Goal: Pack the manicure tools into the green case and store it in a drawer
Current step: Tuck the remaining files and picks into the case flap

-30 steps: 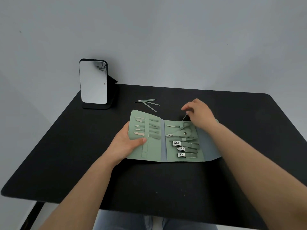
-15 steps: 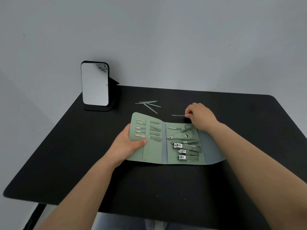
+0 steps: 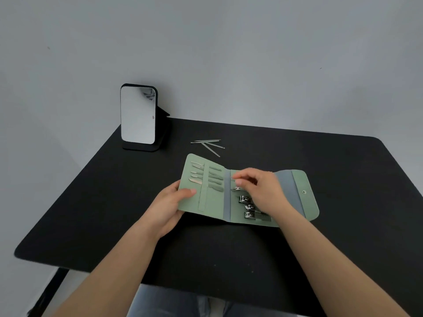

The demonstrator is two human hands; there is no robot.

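Note:
The green case (image 3: 212, 202) lies unfolded on the black table (image 3: 114, 202), its snap flap (image 3: 304, 192) spread out to the right. My left hand (image 3: 169, 207) grips the case's left edge, thumb on top of the panel. My right hand (image 3: 258, 188) hovers over the middle panel with fingertips pinched together, apparently on a thin metal tool that is blurred. Small files (image 3: 198, 173) sit in the left panel's loops. Nail clippers (image 3: 247, 207) sit in the middle panel, partly hidden by my right hand. Several thin loose tools (image 3: 209, 145) lie behind the case.
A standing mirror (image 3: 138, 115) on a black base is at the table's back left corner. A grey wall rises behind the table. My knees in jeans show under the front edge. No drawer is in view.
My right hand lifted a thin tool from the table behind the case and brought it left and toward me over the middle panel. The flap on the right is now uncovered.

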